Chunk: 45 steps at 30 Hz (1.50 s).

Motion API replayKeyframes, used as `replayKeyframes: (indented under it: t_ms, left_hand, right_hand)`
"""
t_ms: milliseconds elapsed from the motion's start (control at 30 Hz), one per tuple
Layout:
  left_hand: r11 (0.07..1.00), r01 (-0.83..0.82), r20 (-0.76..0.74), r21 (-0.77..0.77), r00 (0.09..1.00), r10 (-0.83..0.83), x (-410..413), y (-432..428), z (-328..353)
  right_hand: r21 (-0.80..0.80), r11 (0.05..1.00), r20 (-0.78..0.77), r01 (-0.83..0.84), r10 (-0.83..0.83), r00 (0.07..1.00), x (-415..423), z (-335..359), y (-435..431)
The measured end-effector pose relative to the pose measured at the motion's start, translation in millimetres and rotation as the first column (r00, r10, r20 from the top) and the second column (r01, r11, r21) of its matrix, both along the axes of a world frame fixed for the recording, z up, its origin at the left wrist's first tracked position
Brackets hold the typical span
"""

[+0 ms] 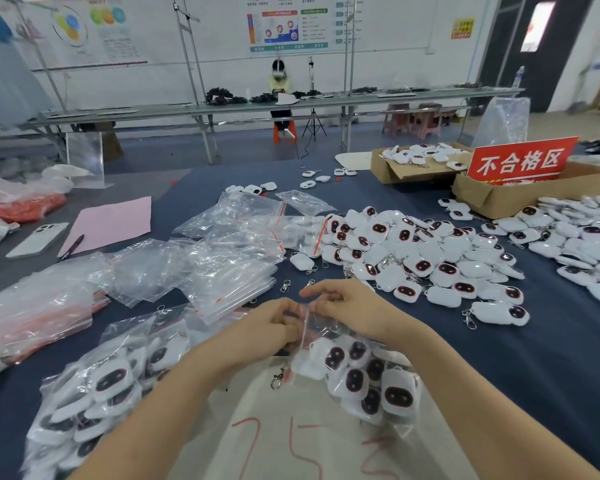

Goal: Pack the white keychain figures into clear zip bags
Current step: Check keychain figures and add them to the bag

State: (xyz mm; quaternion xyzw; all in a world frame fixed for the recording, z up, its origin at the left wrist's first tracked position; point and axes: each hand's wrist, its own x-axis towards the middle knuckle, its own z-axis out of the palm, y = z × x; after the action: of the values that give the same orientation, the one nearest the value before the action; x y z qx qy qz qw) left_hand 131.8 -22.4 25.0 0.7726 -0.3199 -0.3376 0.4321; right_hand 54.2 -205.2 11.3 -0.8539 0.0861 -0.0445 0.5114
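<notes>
I see my left hand (271, 327) and right hand (350, 308) both pinching the mouth of the filled zip bag (364, 379) at 6 o'clock. The loose figures (416, 258) are heaped at 2 o'clock.

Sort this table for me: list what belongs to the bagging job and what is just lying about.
Job: clear zip bag of white figures, pinched by left hand and right hand; heap of loose white keychain figures; pile of empty clear zip bags.
Lying about: white smartphone; pink paper sheet; dark pen; red sign.
</notes>
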Motion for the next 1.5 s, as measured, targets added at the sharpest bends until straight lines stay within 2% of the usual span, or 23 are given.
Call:
replayKeyframes:
  t_ms: [100,167,200,267,367,533,633,667,700,800,833,900,1000,1067,1133,1167,1233,1500]
  left_hand:
    - [0.999,0.017,0.134,0.051,0.991,-0.023,1.0,-1.8,1.9]
    - [0.999,-0.029,0.246,0.033,0.969,0.020,5.0,-3.4,3.4]
    - [0.997,-0.080,0.257,-0.004,0.963,0.078,8.2,-3.8,3.7]
    - [0.976,-0.194,0.223,-0.097,0.952,0.211,15.0,-5.1,3.8]
    - [0.936,-0.299,0.155,-0.184,0.932,0.328,22.3,-11.1,2.2]
    - [0.920,-0.314,0.067,-0.234,0.939,0.338,19.6,-38.9,-8.3]
    - [0.931,-0.290,0.079,-0.220,0.946,0.313,15.3,-55.1,-13.9]
    - [0.936,-0.276,0.110,-0.217,0.946,0.304,13.9,-59.3,-14.5]
    - [0.941,-0.259,0.157,-0.217,0.943,0.295,12.8,-63.2,-14.6]
    - [0.953,-0.167,0.326,-0.254,0.912,0.247,6.8,-71.9,-13.4]
    - [0.957,-0.119,0.371,-0.266,0.903,0.216,4.2,-75.0,-11.8]
    - [0.965,-0.008,0.434,-0.263,0.892,0.126,-0.9,-81.8,-8.6]
    - [0.962,0.069,0.438,-0.265,0.897,0.056,-8.4,-92.9,-4.2]
    - [0.945,-0.015,0.247,-0.327,0.964,0.100,-11.7,-101.5,-2.7]
    - [0.925,-0.120,0.006,-0.361,0.991,0.131,-13.5,-108.4,-3.9]
    - [0.922,-0.151,-0.076,-0.357,0.988,0.133,-13.7,-111.6,-5.1]
    - [0.930,-0.149,-0.124,-0.336,0.986,0.113,-12.8,-114.8,-9.0]
    - [0.946,-0.091,-0.070,-0.310,0.995,0.072,-11.0,-112.2,-14.9]
  right_hand:
    - [-0.027,0.998,-0.007,0.057,-0.058,0.998,-1.1,-1.3,-6.9]
    - [-0.110,0.978,0.026,0.180,-0.178,0.984,-3.9,-3.5,-17.0]
    - [-0.169,0.953,0.042,0.250,-0.247,0.968,-6.0,-5.7,-23.0]
    - [-0.346,0.874,0.048,0.341,-0.346,0.937,-10.7,-12.4,-35.9]
    - [-0.571,0.751,0.002,0.333,-0.404,0.915,-16.2,-22.8,-44.6]
    - [-0.746,0.607,0.002,0.276,-0.413,0.911,-12.7,-27.2,-43.0]
    - [-0.808,0.526,0.015,0.265,-0.432,0.902,-8.5,-25.0,-41.9]
    - [-0.792,0.540,0.036,0.286,-0.426,0.904,-8.5,-25.5,-43.4]
    - [-0.737,0.598,0.062,0.316,-0.405,0.912,-10.2,-25.9,-45.9]
    - [-0.377,0.859,0.178,0.346,-0.300,0.937,-24.5,-24.5,-55.4]
    - [-0.258,0.907,0.219,0.333,-0.281,0.934,-30.2,-22.4,-57.2]
    - [-0.064,0.944,0.284,0.324,-0.294,0.913,-37.8,-18.8,-58.4]
    - [0.219,0.918,0.354,0.332,-0.392,0.849,-40.2,-16.5,-56.4]
    - [0.453,0.842,0.339,0.293,-0.467,0.817,-41.0,-19.2,-55.6]
    - [0.623,0.749,0.281,0.227,-0.485,0.828,-42.8,-26.5,-55.5]
    - [0.663,0.720,0.259,0.207,-0.479,0.839,-43.6,-30.1,-55.7]
    - [0.698,0.691,0.232,0.186,-0.464,0.855,-43.4,-34.7,-56.4]
    - [0.663,0.706,0.184,0.249,-0.475,0.860,-39.7,-38.9,-58.4]
